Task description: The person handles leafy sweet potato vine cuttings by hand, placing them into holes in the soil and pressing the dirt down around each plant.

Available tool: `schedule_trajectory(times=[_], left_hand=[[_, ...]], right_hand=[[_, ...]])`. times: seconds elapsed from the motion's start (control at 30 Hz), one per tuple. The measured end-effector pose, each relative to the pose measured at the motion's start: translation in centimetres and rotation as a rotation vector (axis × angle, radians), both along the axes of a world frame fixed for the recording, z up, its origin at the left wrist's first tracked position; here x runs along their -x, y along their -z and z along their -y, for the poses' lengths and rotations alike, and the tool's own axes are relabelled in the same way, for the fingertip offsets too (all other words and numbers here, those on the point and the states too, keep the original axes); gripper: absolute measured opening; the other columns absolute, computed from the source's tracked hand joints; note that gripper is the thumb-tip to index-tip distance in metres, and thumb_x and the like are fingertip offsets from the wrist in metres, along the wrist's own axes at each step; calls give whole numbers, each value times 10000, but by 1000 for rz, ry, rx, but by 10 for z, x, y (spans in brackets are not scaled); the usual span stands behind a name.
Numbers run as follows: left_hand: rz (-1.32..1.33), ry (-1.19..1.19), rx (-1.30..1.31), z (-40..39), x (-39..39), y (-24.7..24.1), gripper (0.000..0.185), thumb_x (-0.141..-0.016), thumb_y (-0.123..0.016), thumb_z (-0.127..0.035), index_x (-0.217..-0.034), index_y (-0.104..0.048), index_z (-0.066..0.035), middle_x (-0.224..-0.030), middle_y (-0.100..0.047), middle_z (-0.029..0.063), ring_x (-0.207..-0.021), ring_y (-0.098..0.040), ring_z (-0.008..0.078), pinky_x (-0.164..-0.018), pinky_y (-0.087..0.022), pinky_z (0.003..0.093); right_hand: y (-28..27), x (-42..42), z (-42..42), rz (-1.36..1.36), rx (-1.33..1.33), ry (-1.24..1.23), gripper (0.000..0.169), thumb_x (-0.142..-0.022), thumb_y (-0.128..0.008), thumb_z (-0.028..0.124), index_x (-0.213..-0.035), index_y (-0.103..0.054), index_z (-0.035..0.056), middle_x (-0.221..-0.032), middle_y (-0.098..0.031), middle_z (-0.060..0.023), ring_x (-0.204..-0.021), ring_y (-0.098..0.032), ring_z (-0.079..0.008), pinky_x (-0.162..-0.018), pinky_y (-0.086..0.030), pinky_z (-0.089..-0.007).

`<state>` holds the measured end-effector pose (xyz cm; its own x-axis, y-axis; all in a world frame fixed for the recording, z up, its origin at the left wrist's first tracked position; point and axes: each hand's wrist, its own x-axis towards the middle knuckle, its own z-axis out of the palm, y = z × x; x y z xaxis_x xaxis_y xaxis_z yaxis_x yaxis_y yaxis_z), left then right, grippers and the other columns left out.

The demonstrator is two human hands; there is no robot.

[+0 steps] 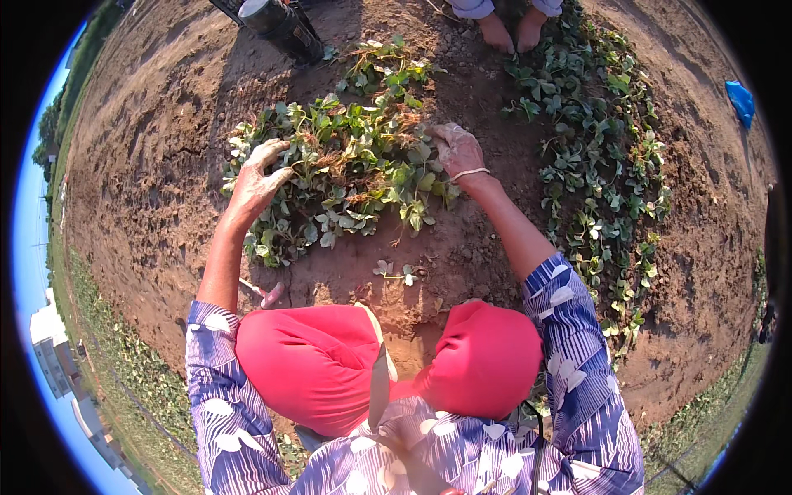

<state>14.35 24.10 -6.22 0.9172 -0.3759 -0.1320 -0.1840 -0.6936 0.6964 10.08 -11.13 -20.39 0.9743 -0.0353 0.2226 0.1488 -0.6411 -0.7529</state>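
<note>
A heap of uprooted leafy plants (346, 154) with reddish-brown roots lies on the soil before me. At its left side is my left hand (263, 170), soil-covered, thumb and fingers spread against the leaves. My right hand (456, 148), with a pale band at the wrist, reaches the heap's right edge; its fingertips are partly among the leaves, so its hold is unclear. A small loose sprig (396, 272) lies on the ground between the heap and my knees. Near my left knee there is a tool with a pinkish-red handle (272, 296), partly hidden.
A long row of leafy plants (588, 154) runs down the right. At its top are another person's hands or feet (510, 31), too unclear to tell. A dark boot or cylindrical object (281, 31) stands at the top left. A blue plastic item (740, 104) lies far right.
</note>
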Motion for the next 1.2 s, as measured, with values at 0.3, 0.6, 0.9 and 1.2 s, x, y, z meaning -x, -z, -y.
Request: schedule_trajectory(times=[0.3, 0.6, 0.9, 1.2], left_hand=[[-535, -511, 409, -14, 104, 53, 388, -842, -608, -91, -1217, -545, -13, -1153, -606, 66, -1019, -569, 143, -873, -453, 281], [-642, -319, 320, -24, 172, 118, 346, -811, -610, -109, -1147, -600, -24, -1054, -634, 49, -910, -556, 101, -804, -450, 261], [-415, -52, 249, 17, 182, 77, 374, -770, -590, -109, -1128, -592, -1, -1069, -646, 164, -1009, -617, 258, -887, -474, 349], [-655, 104, 91, 30, 209, 38, 412, -804, -530, -106, -1204, -541, -6, -1142, -603, 185, -1078, -571, 287, -914, -449, 370]], right_hand=[[50, -59, -34, -416, 304, -159, 376, -853, -545, 258, -1206, -533, 128, -1052, -614, -184, -955, -595, -356, -793, -486, -435], [37, 19, -33, -644, -345, -103, 373, -826, -595, 230, -1107, -604, -14, -947, -661, -183, -635, -650, -244, -692, -504, -361], [-37, 29, 12, -453, -1047, -81, 183, -894, -592, 183, -1000, -659, 50, -752, -644, -4, -468, -477, -45, -422, -371, -202], [-13, 68, 31, -386, -589, -93, 212, -900, -545, 138, -1046, -662, 38, -769, -566, 28, -568, -462, -62, -462, -370, -224]])
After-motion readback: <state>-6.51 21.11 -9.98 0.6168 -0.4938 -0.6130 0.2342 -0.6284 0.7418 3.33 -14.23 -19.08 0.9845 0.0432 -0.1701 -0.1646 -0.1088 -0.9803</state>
